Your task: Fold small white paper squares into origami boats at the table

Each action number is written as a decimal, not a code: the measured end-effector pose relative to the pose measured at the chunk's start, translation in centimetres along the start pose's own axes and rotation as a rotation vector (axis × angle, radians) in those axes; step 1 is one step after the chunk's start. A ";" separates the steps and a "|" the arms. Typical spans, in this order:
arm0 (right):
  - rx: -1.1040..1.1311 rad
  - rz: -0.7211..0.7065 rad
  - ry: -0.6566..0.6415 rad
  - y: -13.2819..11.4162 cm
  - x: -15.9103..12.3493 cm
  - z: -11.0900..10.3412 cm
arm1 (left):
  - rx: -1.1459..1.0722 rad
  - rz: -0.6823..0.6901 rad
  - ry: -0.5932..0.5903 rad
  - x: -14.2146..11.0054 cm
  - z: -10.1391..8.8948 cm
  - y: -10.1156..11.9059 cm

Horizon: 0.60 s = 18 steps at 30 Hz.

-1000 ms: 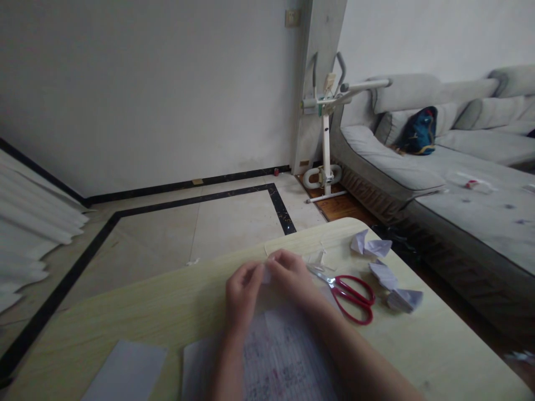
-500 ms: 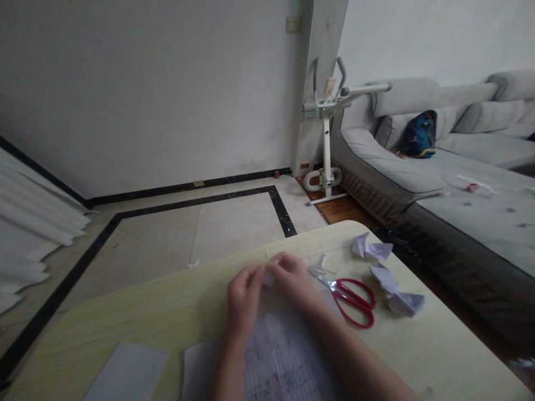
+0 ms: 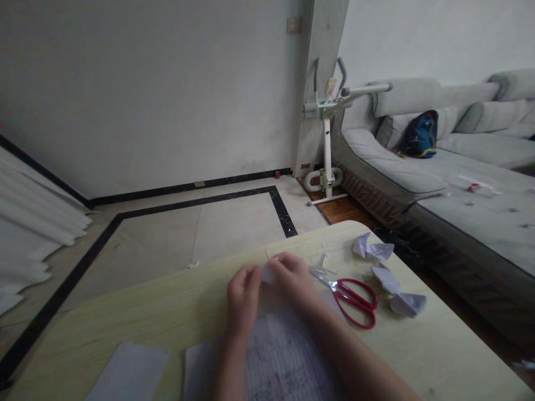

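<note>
A small piece of white paper [image 3: 268, 274] is pinched between my two hands above the table. My left hand [image 3: 243, 295] has its fingers closed on the paper's left side. From the right, my right hand [image 3: 293, 278] grips the same piece; the fingers partly hide it. Beneath my forearms lies a lined sheet with handwriting [image 3: 276, 356]. Red-handled scissors [image 3: 355, 301] rest just right of my right hand, with small white paper scraps [image 3: 321, 262] by their blades.
Folded paper pieces [image 3: 371, 248] and more folded papers [image 3: 407, 303] lie along the right side of the table [image 3: 200, 306]. A blank sheet [image 3: 127, 373] is at the front left. Beyond the table stand a white exercise machine [image 3: 327, 145] and a grey sofa [image 3: 480, 161] with a blue bag [image 3: 421, 133].
My hands have shifted very slightly around the small paper, and a little more of it shows between the fingers. The other things on the table stay in place.
</note>
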State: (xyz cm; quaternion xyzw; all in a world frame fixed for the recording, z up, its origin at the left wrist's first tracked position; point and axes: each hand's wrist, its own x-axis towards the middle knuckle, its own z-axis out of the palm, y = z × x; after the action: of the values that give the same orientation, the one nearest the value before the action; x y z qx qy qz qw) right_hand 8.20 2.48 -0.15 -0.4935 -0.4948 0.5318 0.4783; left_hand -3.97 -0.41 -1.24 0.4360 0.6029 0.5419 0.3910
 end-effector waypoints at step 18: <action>-0.044 -0.031 -0.019 0.0 -0.1 0.0 | -0.024 0.013 0.000 -0.2 -0.1 0.1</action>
State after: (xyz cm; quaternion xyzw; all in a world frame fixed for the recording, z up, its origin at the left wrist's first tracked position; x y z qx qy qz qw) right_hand 8.24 2.39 -0.13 -0.4912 -0.5186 0.5180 0.4707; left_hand -4.00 -0.61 -1.11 0.4350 0.5936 0.5516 0.3926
